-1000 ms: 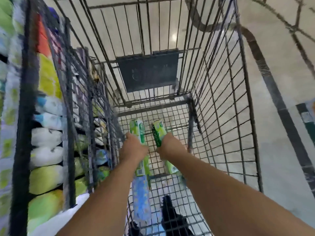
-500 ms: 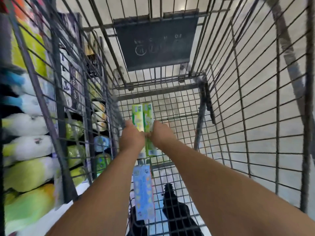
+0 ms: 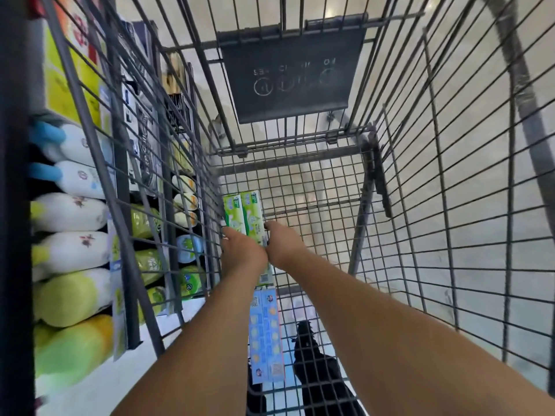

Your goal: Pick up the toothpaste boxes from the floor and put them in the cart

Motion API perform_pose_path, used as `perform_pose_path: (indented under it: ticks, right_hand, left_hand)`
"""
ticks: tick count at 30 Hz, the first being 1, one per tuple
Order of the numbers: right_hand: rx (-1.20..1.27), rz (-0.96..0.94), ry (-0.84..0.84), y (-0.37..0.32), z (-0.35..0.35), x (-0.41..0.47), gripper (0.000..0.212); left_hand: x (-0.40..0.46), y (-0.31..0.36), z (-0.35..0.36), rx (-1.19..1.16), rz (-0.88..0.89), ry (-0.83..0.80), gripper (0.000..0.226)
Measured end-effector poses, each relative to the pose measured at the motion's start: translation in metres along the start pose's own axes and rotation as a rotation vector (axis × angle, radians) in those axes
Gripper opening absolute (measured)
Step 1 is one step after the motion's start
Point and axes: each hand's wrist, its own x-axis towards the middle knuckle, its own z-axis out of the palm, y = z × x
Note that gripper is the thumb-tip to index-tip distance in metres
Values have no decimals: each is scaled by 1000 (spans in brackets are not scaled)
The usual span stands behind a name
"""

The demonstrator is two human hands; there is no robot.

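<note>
Now the two green toothpaste boxes [image 3: 244,214] sit pressed side by side; a second ago they were held apart, one in each hand, and angled away from each other.

Left to right. Store shelf [image 3: 69,205] of bottles, outside the cart's left wall. Left hand [image 3: 241,253] low in the cart [image 3: 420,175], hard against the left wall mesh, knuckles up; its fingers are hidden beneath the hand, so the grip itself cannot be read, though the left box runs out from under it. Right hand [image 3: 283,244] touching the left, its fingers curled round the right edge of the right box. Both boxes point to the far end and lie at or just above the cart floor; contact with the wire cannot be told.

Blue box [image 3: 265,331] lies nearer, already on the cart floor, end to end with the green pair.

Both hands have moved lower and leftward since the earlier view. Judgement: the green pair is at the set-down point, lined up with the blue box; release remains.
</note>
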Motion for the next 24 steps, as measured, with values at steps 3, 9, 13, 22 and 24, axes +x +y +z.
perform_pose_path:
  ticks: [3, 9, 13, 22, 24]
  right_hand:
    - [-29, -9, -7, 4, -2, -4, 36]
    - [-168, -29, 63, 14, -45, -35, 56]
    - [-326, -31, 125, 16, -95, -84, 59]
    - [-640, -172, 189, -21, -162, -225, 78]
    - [-658, -196, 176, -37, -161, -255, 79]
  left_hand:
    - [-6, -2, 0, -14, 19, -11, 81]
    - [-33, -1, -15, 70, 143, -7, 76]
    - [-74, 6, -45, 244, 354, -88, 77]
    - [-207, -17, -139, 576, 703, 8, 73]
    - [-238, -32, -153, 543, 712, 25, 74]
